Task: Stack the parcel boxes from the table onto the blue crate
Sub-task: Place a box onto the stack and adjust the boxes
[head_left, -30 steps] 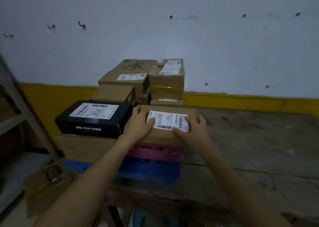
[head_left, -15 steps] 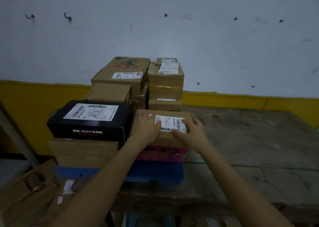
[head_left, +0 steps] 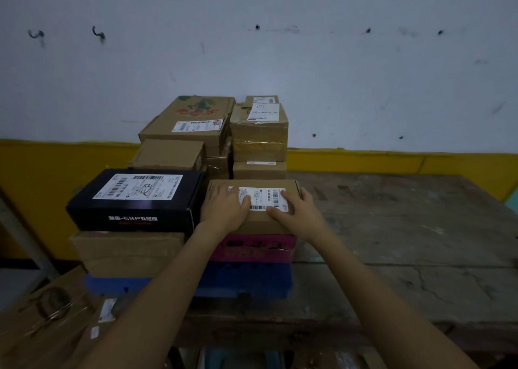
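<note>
A brown parcel box with a white label lies on a pink box, which sits on the blue crate. My left hand rests flat on the parcel's left part, thumb on the label. My right hand lies on its right part, thumb on the label and fingers reaching the right edge. Left of it, a black labelled box tops a brown box on the same crate. More brown parcels are stacked behind, against the wall.
The worn wooden table stretches to the right of the crate. At the lower left lies a cardboard box with a tape roll on it. A metal shelf frame stands at the far left.
Both hands have stayed on the labelled parcel and slid it slightly back toward the rear stack. My view has swung a little to the right.
</note>
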